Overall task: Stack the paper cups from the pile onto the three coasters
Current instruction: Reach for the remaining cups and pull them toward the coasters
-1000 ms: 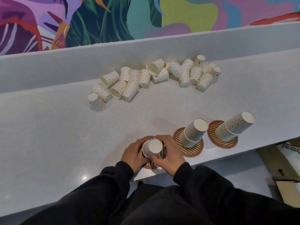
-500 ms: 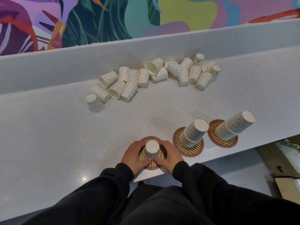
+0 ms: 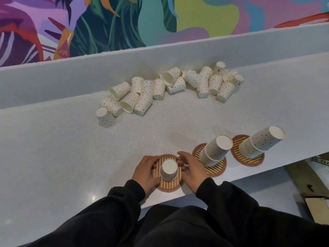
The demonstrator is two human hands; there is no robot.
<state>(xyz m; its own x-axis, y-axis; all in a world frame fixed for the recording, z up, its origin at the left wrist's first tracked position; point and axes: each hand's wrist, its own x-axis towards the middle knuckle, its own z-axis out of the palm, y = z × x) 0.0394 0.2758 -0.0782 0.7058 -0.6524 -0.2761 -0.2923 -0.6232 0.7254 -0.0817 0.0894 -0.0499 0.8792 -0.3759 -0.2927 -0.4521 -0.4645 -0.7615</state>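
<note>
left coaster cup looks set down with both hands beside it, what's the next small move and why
Probably lift both hands clear and reach one to the pile of loose cups. The cup stands upside down on the left coaster, the left hand and right hand flank it with loose fingers, and many cups lie unstacked.

Light: soft, even, fairly dim.
Glare: one small spot on the desk (low left, tiny).
Edges: straight lines bow, wide-angle.

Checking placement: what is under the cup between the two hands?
A striped coaster lies under the upside-down cup. Whether other cups nest inside it cannot be seen; its wall covers that.
</note>
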